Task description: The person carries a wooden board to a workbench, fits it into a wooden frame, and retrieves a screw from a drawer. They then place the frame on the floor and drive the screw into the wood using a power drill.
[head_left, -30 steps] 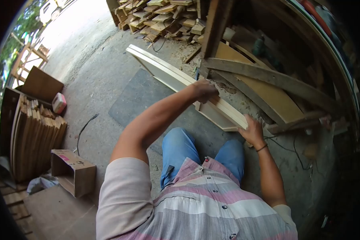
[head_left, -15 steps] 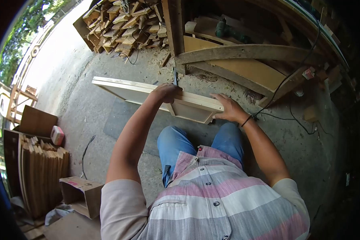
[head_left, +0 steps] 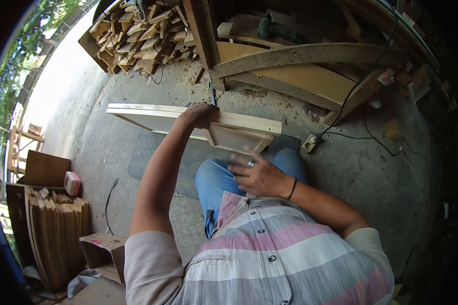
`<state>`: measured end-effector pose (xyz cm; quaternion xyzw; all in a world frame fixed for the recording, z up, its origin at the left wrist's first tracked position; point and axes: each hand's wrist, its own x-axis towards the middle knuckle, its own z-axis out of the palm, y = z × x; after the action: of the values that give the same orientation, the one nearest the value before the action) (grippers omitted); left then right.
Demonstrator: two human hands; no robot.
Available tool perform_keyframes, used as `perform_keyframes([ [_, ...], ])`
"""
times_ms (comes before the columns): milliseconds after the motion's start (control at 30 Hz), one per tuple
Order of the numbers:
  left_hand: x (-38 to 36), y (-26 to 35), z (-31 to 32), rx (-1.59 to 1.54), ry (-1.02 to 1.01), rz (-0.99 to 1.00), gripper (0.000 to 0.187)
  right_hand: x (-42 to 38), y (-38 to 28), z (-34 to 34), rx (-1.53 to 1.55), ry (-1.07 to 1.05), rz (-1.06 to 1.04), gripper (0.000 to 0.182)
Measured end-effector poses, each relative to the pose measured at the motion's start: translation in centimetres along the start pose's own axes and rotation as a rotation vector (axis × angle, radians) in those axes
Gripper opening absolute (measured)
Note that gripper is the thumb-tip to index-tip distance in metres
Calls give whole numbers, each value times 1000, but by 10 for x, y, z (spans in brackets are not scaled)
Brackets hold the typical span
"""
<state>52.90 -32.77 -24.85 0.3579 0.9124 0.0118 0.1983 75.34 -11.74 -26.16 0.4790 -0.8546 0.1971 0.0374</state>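
Note:
A pale wooden frame with a cross-piece and flat panels stands on edge in front of my knees, over a dark mat. My left hand is closed over its upper edge near the middle. Just past those knuckles a narrow dark strip shows, its lower end hidden behind the hand. My right hand, with a ring on one finger, is above my lap, apart from the frame. Its fingers are spread and slightly blurred, with nothing in them.
A heap of wood offcuts lies at the back left, beside a timber bench leg. A socket block with a black cable rests on the floor at right. Stacked boards and a cardboard box stand at left.
My right hand has let go of the frame's right end and come back toward my lap. My left hand keeps its hold. The view has shifted slightly, and the socket block now shows.

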Motion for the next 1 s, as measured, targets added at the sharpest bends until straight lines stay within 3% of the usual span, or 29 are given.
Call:
perform_keyframes([
  [33,1,-1,-1,7,-1,-10,41,2,1,-2,1,5,2,50],
  [100,2,-1,-3,14,4,-20,41,9,10,-14,127,388,228,33],
  [133,0,0,-1,13,3,-30,41,16,20,-23,-26,557,453,32],
  [167,-3,3,0,8,-6,-30,41,18,22,-16,-18,553,458,32],
  [200,-6,5,-4,14,-11,-20,42,22,26,-6,-268,461,496,28],
  [267,-3,3,-3,16,6,1,42,27,22,12,-336,251,253,26],
  [300,2,3,-4,11,7,2,42,19,10,16,-337,246,252,26],
  [367,4,-1,-1,31,-3,-5,42,5,-12,25,363,-13,-24,31],
  [500,4,-5,-2,-7,-2,-13,42,-52,62,73,465,521,1090,48],
  [567,5,-5,-5,11,-5,-19,41,-83,121,100,-51,741,859,61],
  [600,6,-4,-5,37,-9,0,41,-71,124,89,-44,731,843,61],
  [667,7,-5,-3,35,-7,6,41,-53,130,65,835,567,1003,59],
  [767,8,-12,4,19,15,30,43,-43,160,76,995,363,1026,50],
  [800,5,-11,2,16,17,32,44,-41,163,77,952,399,1005,38],
  [1000,-1,-2,-9,1,-47,42,55,-55,147,72,816,356,907,31],
])
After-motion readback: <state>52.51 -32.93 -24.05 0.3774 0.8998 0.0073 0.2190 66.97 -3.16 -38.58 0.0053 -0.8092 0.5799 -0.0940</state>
